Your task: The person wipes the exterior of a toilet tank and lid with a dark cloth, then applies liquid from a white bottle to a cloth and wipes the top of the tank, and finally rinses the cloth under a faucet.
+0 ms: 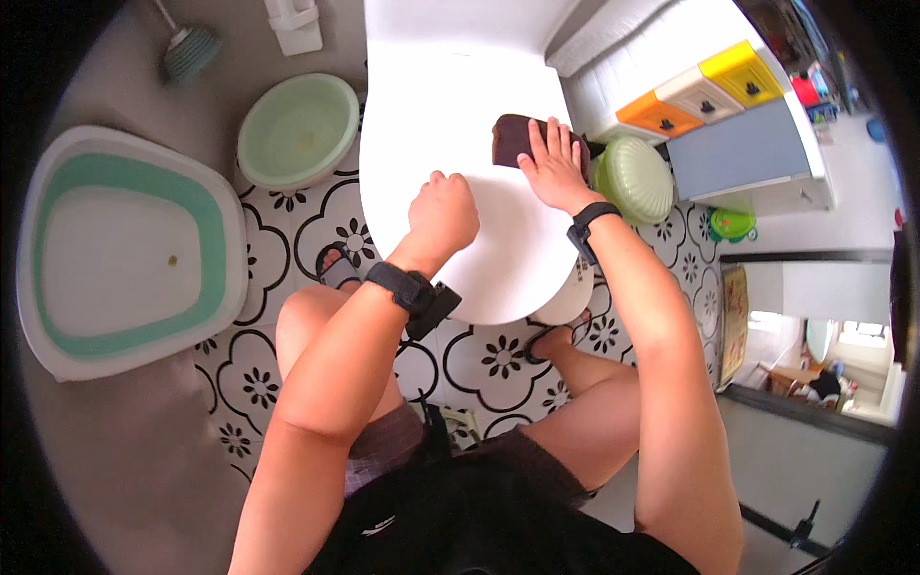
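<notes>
A folded dark brown cloth (512,141) lies on the white toilet lid (431,108), towards its right edge. My right hand (559,169) rests flat on the cloth, with its fingers extended and slightly spread. My left hand (444,212) is curled into a fist over the middle of the lid, to the left of the cloth. Nothing shows in that fist, though its palm side is hidden. Each wrist wears a black strap, and a small black device (433,310) sits on the left one. Below the lid's front right edge, part of the pale toilet base (568,298) shows.
To the left are a white and green folding tub (136,237) and a pale green basin (298,133). A toilet brush (190,54) hangs on the wall. On the right stand a ribbed light green container (634,180) and a cabinet with coloured drawers (701,100). Patterned tiles (503,356) cover the floor.
</notes>
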